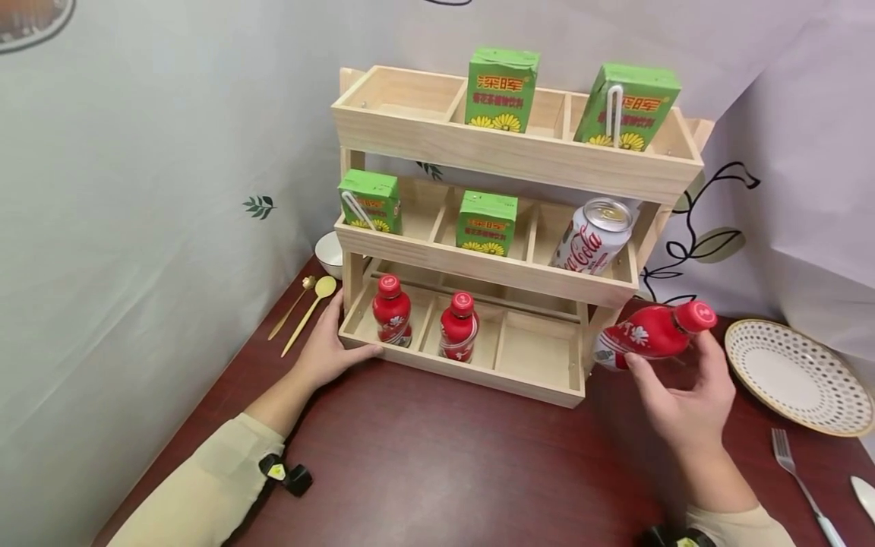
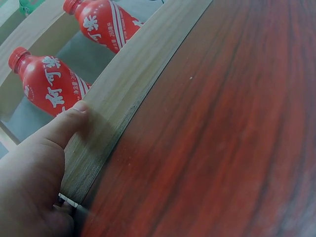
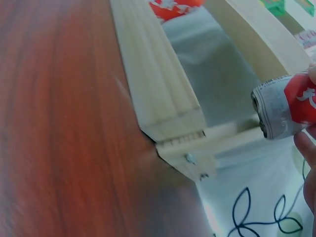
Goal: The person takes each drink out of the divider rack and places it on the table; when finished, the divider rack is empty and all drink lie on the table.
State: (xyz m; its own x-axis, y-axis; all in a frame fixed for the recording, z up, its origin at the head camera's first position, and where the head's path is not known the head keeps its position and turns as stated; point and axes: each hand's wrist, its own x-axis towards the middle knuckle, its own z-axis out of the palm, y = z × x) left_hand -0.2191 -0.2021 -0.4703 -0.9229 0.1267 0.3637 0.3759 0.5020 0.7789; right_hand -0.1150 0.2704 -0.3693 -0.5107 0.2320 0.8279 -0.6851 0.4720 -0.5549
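Note:
A three-tier wooden rack [image 1: 465, 374] stands on the table. My left hand [image 1: 330, 349] grips its lower left corner, the thumb on the front board [image 2: 106, 106] and the fingers round the side. In my right hand [image 1: 693, 395] is a red bottle [image 1: 645, 334], tilted nearly sideways with its cap to the right, just off the rack's right end. The right wrist view shows only the bottle's base [image 3: 276, 108]. Two similar bottles, one left [image 1: 393, 313] and one in the middle [image 1: 459, 328], stand in the bottom tier; its right compartment [image 1: 536, 353] holds nothing.
Green drink boxes [image 1: 502, 91] stand in the top and middle tiers, with a Coca-Cola can [image 1: 595, 237] at the middle right. A bowl [image 1: 330, 254] and gold spoon [image 1: 311, 311] lie left; a patterned plate [image 1: 796, 372] and fork [image 1: 796, 471] lie right. Cloth hangs behind.

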